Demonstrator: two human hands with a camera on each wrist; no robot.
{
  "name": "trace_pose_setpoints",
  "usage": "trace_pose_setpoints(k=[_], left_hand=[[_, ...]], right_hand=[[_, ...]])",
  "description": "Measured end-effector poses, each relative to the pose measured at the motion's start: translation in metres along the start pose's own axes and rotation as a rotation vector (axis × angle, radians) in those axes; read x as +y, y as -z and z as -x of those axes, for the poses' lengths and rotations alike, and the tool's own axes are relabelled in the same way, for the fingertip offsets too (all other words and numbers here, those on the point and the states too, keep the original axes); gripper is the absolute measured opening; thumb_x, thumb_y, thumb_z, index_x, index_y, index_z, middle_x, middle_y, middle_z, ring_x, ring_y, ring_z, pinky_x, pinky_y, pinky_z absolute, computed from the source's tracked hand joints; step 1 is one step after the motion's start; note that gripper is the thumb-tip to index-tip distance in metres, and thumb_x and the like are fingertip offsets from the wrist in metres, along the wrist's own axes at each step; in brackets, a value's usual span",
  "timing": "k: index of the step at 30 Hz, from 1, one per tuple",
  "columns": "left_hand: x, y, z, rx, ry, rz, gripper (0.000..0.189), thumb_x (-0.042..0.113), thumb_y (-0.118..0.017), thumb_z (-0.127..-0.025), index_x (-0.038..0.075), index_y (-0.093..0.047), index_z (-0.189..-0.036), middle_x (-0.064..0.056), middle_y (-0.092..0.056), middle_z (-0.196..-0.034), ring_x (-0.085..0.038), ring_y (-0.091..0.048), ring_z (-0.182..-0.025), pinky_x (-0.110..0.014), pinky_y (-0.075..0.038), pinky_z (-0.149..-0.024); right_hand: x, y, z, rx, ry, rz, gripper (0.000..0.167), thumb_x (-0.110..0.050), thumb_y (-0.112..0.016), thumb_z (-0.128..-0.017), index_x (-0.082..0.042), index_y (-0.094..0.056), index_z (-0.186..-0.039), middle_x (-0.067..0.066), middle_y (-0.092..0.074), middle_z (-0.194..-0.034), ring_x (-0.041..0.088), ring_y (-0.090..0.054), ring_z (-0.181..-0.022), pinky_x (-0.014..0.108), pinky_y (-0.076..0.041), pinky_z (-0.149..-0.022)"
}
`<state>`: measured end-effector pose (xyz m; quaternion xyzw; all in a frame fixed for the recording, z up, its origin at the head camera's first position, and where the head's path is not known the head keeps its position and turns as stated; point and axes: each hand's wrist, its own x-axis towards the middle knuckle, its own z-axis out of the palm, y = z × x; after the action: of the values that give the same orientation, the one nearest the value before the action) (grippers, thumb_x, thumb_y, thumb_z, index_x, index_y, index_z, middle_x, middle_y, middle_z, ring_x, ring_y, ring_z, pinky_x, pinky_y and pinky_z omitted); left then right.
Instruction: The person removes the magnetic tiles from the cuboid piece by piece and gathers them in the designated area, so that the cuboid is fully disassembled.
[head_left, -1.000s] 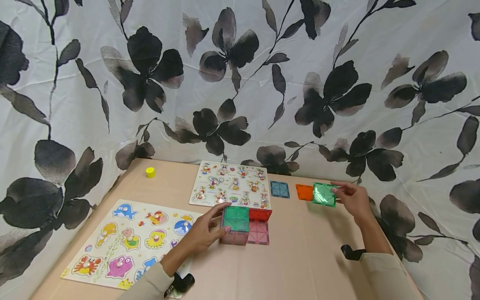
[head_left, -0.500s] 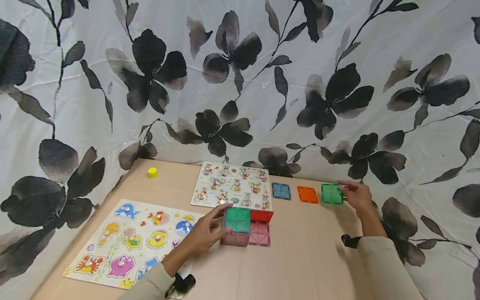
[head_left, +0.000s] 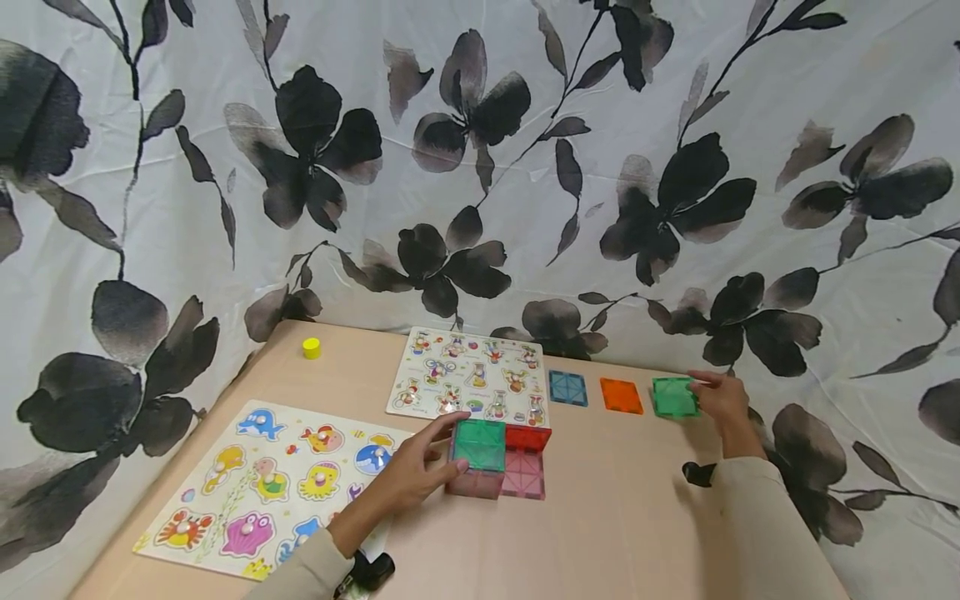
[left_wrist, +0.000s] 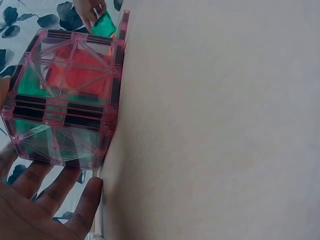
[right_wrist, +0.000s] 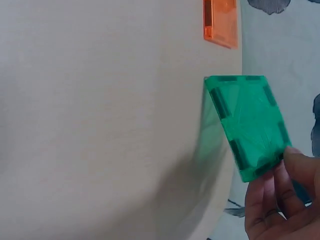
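Note:
In the head view my left hand grips a small box of see-through magnetic tiles, with thumb and fingers on its sides. A green tile tops the box and its near side is pink. Right beside it lie a flat pink tile and an upright red tile. My right hand pinches a green magnetic tile by its edge at the table's far right. The right wrist view shows this green tile tilted, with one edge at the tabletop. An orange tile lies left of it.
A blue tile lies between the orange tile and a peg puzzle board at the back. A larger sea-animal puzzle board covers the left side, partly under my left forearm. A yellow cylinder stands at the back left.
My right hand has moved the green tile to the right, away from the orange tile, which it partly covered before. The left hand keeps its grip on the tile box.

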<state>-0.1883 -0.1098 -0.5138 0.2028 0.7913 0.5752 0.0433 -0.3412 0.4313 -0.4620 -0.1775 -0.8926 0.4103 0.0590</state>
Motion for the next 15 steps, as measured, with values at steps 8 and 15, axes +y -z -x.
trace_pose_setpoints(k=[8,15], left_hand=[[0.000,0.000,0.001,-0.001,0.004,0.003,0.067,0.031,-0.073,-0.103,0.024,-0.042,-0.161,-0.009,-0.049,-0.164,-0.039,-0.048,-0.151,-0.065,-0.047,-0.117],[0.000,-0.001,0.002,0.002,0.004,0.000,0.066,0.032,-0.072,-0.103,0.024,-0.042,-0.161,-0.009,-0.050,-0.163,-0.038,-0.049,-0.150,-0.065,-0.047,-0.117]], right_hand=[[0.013,0.004,-0.009,-0.122,-0.073,-0.087,0.055,-0.007,-0.052,-0.107,0.001,-0.042,-0.160,0.034,-0.047,-0.155,0.015,-0.063,-0.101,0.022,-0.055,-0.073],[0.020,0.010,-0.010,-0.202,-0.064,-0.143,0.062,-0.012,-0.059,-0.106,0.004,-0.037,-0.161,0.024,-0.065,-0.138,0.003,-0.064,-0.096,0.023,-0.057,-0.080]])
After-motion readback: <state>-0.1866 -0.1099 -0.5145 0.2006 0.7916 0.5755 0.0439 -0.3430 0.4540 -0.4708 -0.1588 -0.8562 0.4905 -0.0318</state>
